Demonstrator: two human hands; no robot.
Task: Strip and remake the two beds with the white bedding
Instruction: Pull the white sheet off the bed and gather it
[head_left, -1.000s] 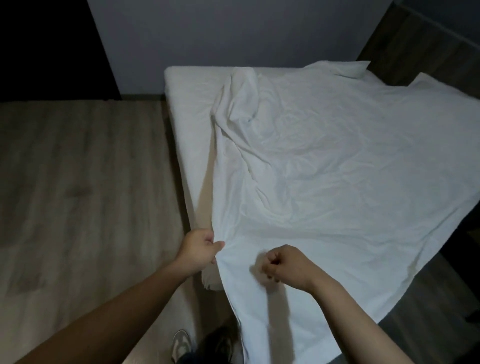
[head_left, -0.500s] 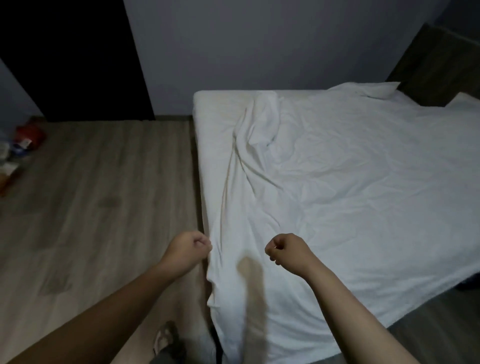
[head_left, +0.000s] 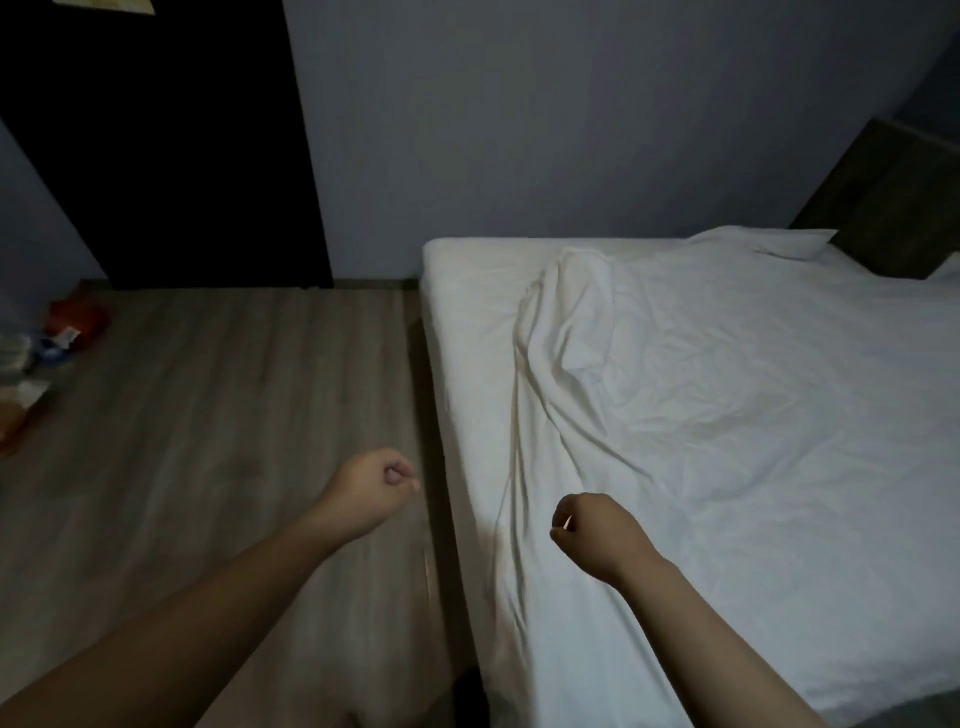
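- Beside the near corner of the bed, in the head view, a person's left hand (head_left: 371, 486) hangs over the grey-brown wood-plank floor (head_left: 208, 415). Its fingers are curled into a fist that grips nothing, apart from the cloth.
- The right hand (head_left: 592, 530) is curled the same way above the crumpled white cotton sheet (head_left: 727, 415). No cloth lifts toward it, so it seems empty.
- That sheet lies spread across the white rectangular mattress (head_left: 462, 291), leaving a bare strip along the floor side. A twisted ridge runs down its left part.
- A second ago both hands were pinching the sheet's near edge. They have since let go, and the cloth has settled over the foot of the bed.
- This pull looks finished. The sheet sits off-centre, so squaring and tucking probably remain.
- The view has also swung left and upward. A dark doorway (head_left: 156, 145) and small red-and-white clutter on the floor (head_left: 72, 322) now show. A dark wooden headboard (head_left: 893, 208) stands far right.
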